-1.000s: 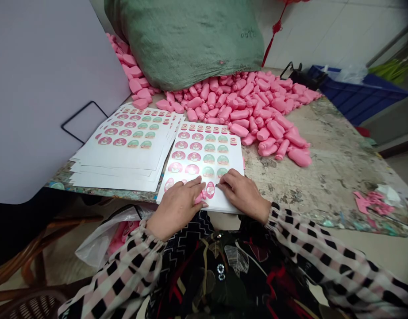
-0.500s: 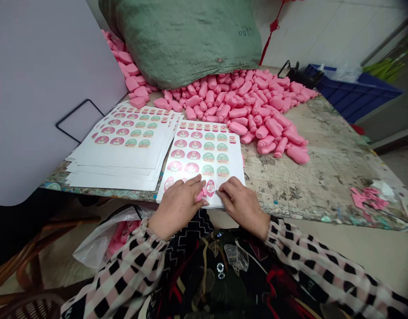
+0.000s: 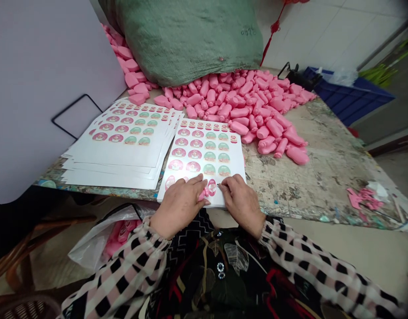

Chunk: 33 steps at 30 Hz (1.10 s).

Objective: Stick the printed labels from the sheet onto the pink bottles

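Note:
My left hand (image 3: 180, 204) rests on the near edge of a sheet of stickers (image 3: 169, 177), closed round a small pink plastic bottle (image 3: 203, 194) that mostly hides under the fingers. Just right of the bottle, an oval pink sticker (image 3: 212, 187) lies on the sheet. My right hand (image 3: 242, 201) is pinched beside that sticker. A thin dark tip pokes out between its thumb and forefinger, too small to name. Rows of pink and green stickers fill the sheet above my hands.
To the left lies a fanned stack of sticker sheets (image 3: 114, 164). Many pink bottles (image 3: 240, 113) are heaped at the back under a green sack (image 3: 197, 40). Pink scraps (image 3: 365, 198) lie at the right edge; a blue crate (image 3: 356, 99) stands beyond. Below hangs a plastic bag (image 3: 91, 246).
The view has shifted slightly. My right hand's pinched fingertips have moved up a little along the oval sticker's right edge. My left hand keeps its hold on the bottle.

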{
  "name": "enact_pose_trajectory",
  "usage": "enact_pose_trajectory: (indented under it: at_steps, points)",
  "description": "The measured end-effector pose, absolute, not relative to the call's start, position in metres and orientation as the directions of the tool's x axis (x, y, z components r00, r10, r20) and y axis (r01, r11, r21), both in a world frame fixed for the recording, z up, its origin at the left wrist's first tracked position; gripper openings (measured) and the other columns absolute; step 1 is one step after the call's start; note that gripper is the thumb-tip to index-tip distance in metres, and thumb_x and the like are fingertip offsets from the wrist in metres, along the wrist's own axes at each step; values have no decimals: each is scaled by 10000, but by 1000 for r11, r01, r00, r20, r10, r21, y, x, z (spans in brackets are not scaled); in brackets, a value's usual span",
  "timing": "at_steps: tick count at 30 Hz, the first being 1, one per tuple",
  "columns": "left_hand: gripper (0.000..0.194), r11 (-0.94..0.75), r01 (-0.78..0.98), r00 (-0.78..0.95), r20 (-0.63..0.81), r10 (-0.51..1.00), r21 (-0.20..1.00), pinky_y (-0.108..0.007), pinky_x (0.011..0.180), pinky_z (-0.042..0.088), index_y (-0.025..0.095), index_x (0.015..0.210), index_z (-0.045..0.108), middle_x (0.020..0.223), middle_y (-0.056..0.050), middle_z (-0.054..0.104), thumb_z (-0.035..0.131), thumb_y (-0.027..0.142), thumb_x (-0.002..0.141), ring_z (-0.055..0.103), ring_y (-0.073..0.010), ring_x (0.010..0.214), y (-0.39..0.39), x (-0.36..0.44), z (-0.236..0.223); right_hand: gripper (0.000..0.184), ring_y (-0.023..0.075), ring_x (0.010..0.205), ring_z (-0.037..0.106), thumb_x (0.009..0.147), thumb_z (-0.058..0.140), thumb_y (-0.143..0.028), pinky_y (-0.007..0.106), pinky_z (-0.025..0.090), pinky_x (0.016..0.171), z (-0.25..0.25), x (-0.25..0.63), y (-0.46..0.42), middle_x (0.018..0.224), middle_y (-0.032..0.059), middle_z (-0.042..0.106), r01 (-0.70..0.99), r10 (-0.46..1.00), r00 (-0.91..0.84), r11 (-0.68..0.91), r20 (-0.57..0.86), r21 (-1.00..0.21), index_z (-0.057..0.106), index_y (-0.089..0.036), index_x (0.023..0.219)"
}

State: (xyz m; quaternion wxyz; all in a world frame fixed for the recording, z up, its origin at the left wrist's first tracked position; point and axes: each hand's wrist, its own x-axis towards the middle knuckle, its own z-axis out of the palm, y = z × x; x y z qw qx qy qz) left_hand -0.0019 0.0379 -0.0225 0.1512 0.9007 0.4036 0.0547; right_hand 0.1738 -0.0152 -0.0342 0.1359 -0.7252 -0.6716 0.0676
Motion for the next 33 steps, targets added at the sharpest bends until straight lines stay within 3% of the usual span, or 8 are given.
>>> enact_pose_trajectory:
  at_steps: [9, 17, 24, 33]
  points:
    - [447, -617, 726, 656, -38, 754, 304, -391, 885, 427, 246, 1227, 517, 1360, -37, 486, 554, 401, 809, 553, -257, 1064, 38, -2, -23, 205, 149, 757, 543, 926, 387, -335, 268, 314, 599, -34, 172, -3, 927, 32, 558, 948, 991, 91, -56, 98, -315, 554, -217, 917]
    - [415, -616, 711, 663, -32, 748, 339, -424, 957, 386, 248, 1183, 548, 1306, -45, 537, 572, 395, 796, 531, -258, 1117, 39, -2, -22, 195, 150, 758, 539, 912, 406, -337, 264, 312, 604, -29, 180, -8, 883, 21, 563, 935, 997, 60, -40, 47, -352, 561, -222, 884]
    - [347, -583, 709, 658, -77, 749, 397, -367, 885, 443, 262, 1137, 583, 1257, -35, 575, 535, 384, 816, 564, -234, 1076, 46, -2, -18, 201, 134, 726, 527, 906, 416, -345, 255, 318, 608, -27, 183, -4, 837, 8, 547, 926, 998, 21, 0, 52, -378, 562, -216, 856]
    - [564, -597, 720, 669, -127, 732, 353, -402, 871, 458, 303, 1288, 475, 1441, -2, 374, 602, 414, 749, 537, -272, 1137, 56, 3, -19, 201, 138, 696, 526, 838, 520, -411, 251, 279, 552, -26, 177, 1, 815, 0, 588, 908, 992, 124, -100, 33, -407, 578, -225, 787]
